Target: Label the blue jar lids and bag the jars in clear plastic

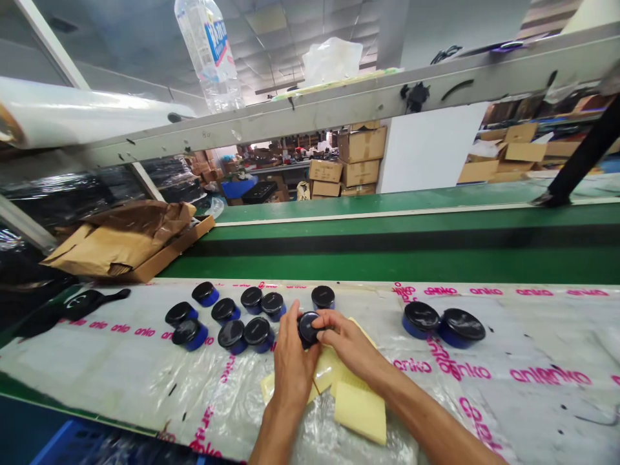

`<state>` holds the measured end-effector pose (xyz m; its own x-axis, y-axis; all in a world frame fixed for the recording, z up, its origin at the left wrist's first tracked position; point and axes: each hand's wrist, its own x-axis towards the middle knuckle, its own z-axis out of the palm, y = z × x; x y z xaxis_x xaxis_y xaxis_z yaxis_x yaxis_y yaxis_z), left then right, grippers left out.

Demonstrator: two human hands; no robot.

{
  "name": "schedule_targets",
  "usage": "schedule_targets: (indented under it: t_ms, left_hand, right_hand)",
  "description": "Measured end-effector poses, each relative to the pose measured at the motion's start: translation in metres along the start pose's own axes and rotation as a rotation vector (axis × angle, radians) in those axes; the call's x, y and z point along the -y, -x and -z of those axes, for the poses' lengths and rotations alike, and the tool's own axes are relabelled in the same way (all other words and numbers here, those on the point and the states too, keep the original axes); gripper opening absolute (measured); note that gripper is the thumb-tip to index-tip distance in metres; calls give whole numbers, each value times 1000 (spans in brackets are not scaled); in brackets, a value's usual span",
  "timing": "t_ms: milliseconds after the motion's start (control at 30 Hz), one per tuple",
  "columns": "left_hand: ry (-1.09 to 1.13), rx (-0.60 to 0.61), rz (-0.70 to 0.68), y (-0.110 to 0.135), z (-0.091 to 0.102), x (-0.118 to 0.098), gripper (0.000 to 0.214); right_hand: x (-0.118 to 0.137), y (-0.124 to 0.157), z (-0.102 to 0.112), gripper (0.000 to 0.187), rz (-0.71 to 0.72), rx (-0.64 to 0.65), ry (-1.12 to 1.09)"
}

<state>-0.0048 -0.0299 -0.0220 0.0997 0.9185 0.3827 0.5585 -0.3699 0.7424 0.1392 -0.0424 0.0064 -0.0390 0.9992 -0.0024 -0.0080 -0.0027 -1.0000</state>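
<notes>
— Nine blue jars [231, 334] standing toward the left of the worktop [97, 368], and what's in your hands?

— You're gripping a tenth jar [308, 328], black lid up, your left hand [293, 368] and right hand [351, 342] both closed on it, right above yellow sheets [360, 412] near the front edge!

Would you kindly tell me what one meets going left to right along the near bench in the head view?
Black object → black-lidded blue jars → left hand → held jar → right hand → two more jars
</notes>
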Motion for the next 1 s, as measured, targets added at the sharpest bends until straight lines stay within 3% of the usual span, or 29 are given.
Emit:
schedule_targets:
  t_ms: [1000]
  left_hand:
    - [-39,32,-6,-2,1,1,79]
  right_hand:
    - [-5,-1,1,19,74,-31,93]
